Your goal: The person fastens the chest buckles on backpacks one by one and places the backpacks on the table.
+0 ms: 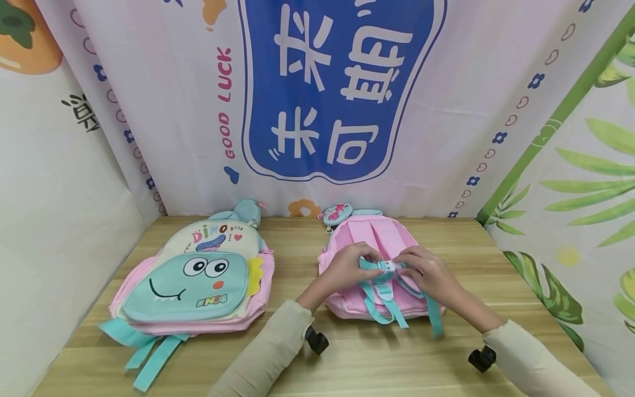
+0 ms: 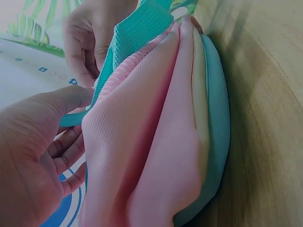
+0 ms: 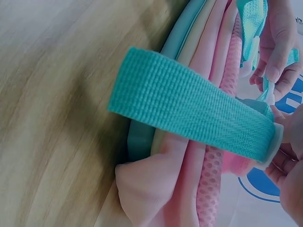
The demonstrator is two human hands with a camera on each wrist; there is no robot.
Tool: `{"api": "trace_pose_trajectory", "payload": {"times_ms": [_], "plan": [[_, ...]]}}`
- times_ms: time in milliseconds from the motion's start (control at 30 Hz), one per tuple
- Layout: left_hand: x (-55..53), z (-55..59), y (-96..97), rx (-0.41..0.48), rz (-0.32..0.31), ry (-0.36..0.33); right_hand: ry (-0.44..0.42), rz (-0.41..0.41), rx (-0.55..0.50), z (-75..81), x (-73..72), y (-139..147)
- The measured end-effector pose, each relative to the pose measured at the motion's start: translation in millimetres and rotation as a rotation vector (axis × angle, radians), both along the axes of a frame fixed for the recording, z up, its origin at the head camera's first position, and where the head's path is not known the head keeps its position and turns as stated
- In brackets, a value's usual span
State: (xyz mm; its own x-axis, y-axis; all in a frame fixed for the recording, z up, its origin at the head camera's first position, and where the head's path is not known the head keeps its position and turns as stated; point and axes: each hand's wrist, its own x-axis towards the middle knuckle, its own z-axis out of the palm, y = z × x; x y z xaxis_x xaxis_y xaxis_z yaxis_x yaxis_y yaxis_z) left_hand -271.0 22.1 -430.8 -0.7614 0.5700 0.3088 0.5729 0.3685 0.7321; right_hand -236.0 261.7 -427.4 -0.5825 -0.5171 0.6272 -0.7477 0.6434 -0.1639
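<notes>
A pink backpack (image 1: 342, 300) lies with its straps facing up on the right half of the table. Above it, a white plastic buckle (image 1: 389, 266) on teal webbing sits between both hands. My left hand (image 1: 354, 267) pinches the webbing and buckle from the left. From the other side, my right hand (image 1: 432, 274) grips the buckle's right part with thumb and fingers. The two buckle parts appear to meet; whether they are locked I cannot tell. A loose teal strap end (image 3: 189, 104) hangs by the right hand in the right wrist view.
To the left lies a second backpack (image 1: 186, 292) with a dinosaur face, its teal straps (image 1: 159, 361) trailing toward the table's front. A small round pouch (image 1: 337, 213) hangs at the pink backpack's top. A printed curtain (image 1: 421, 193) stands behind the wooden table (image 1: 297, 242).
</notes>
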Motion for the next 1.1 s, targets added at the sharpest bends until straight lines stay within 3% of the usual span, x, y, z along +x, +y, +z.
{"api": "trace_pose_trajectory", "payload": {"times_ms": [467,700,1100], "plan": [[3.3,0.6,2.3,-0.009,0.0,-0.001,0.039,0.006,-0.005,-2.1,-0.3,-4.1],[3.1,-0.4,4.1,0.016,-0.015,0.002,0.022,0.001,-0.013,-2.2,0.9,-4.9],[5.6,-2.6,6.3,-0.019,0.005,-0.026,-0.012,-0.001,0.009,-3.4,2.5,-2.8]]}}
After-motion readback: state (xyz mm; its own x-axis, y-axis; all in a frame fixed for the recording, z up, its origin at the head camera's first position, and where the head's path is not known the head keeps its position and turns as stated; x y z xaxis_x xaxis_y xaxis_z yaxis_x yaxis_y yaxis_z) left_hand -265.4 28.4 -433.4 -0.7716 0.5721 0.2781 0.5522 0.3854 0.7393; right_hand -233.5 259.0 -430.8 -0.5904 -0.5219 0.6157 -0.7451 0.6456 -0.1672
